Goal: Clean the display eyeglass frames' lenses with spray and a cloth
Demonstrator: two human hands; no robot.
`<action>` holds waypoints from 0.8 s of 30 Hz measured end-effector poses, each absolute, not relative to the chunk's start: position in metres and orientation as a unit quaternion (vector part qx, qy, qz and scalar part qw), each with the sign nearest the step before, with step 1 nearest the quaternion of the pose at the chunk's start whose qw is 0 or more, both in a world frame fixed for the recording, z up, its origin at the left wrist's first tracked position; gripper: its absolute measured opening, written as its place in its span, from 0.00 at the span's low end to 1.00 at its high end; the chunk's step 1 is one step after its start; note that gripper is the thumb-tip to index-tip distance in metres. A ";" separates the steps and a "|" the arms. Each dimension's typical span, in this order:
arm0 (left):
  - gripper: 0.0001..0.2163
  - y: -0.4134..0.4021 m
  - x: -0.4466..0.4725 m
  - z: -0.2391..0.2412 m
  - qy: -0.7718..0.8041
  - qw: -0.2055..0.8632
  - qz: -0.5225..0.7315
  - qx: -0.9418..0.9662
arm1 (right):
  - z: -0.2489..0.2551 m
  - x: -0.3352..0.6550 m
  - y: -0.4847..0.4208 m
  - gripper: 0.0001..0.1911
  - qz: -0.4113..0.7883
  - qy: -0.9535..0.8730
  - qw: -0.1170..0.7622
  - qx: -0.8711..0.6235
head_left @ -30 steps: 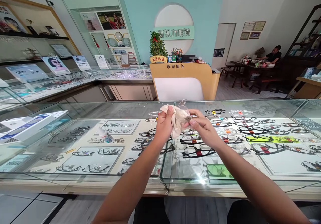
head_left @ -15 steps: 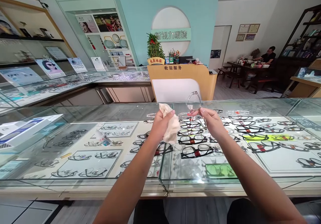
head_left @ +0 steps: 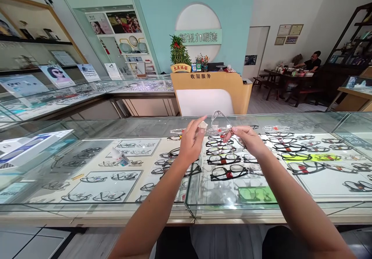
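Note:
Clear-framed eyeglasses [head_left: 220, 121] are held up above the glass counter by my right hand [head_left: 247, 139], its thumb and fingers pinched at the frame. My left hand [head_left: 192, 139] is to the left of them, with a cream cloth [head_left: 203, 125] bunched between thumb and fingers. Most of the cloth is hidden by the palm. A small gap lies between the cloth and the eyeglasses. Under both hands, rows of dark-rimmed glasses [head_left: 228, 171] lie inside the display case [head_left: 171, 209].
A small white bottle [head_left: 120, 158] stands tilted-looking on the counter at left. Farther left lies a white box [head_left: 31, 146]. A wooden cash desk [head_left: 245, 96] stands beyond the counter. A person [head_left: 313, 63] sits at a dark table at the far right.
The cloth, which hung down open from my left hand, is now gathered into it, and that hand has turned with fingers reaching toward the eyeglasses. The eyeglasses have tilted and shifted slightly left.

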State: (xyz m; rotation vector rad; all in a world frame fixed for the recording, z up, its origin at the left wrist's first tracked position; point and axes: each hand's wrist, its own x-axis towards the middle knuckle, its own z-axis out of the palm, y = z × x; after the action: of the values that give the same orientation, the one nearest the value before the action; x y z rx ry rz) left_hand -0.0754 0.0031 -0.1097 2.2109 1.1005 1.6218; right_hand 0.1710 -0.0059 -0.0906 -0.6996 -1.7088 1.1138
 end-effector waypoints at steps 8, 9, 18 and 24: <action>0.49 0.001 -0.079 -0.110 0.427 -0.018 0.440 0.790 | -0.087 0.180 -0.005 0.25 0.452 -0.756 0.385 -0.276; 0.47 0.001 -0.079 -0.110 0.421 -0.016 0.439 0.794 | -0.086 0.180 -0.004 0.25 0.451 -0.761 0.377 -0.275; 0.39 -0.006 -0.074 -0.107 0.363 0.007 0.457 0.812 | -0.084 0.189 -0.005 0.27 0.451 -0.783 0.341 -0.261; 0.33 -0.013 -0.070 -0.070 0.348 -0.044 0.466 0.812 | -0.038 0.194 -0.014 0.25 0.405 -0.808 0.329 -0.275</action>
State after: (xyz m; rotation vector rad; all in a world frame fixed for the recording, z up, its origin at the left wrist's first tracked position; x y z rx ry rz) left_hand -0.0704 -0.0132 -0.0699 2.6259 1.1242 1.5073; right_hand 0.1940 -0.0136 -0.0382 -0.7198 -2.1131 1.0585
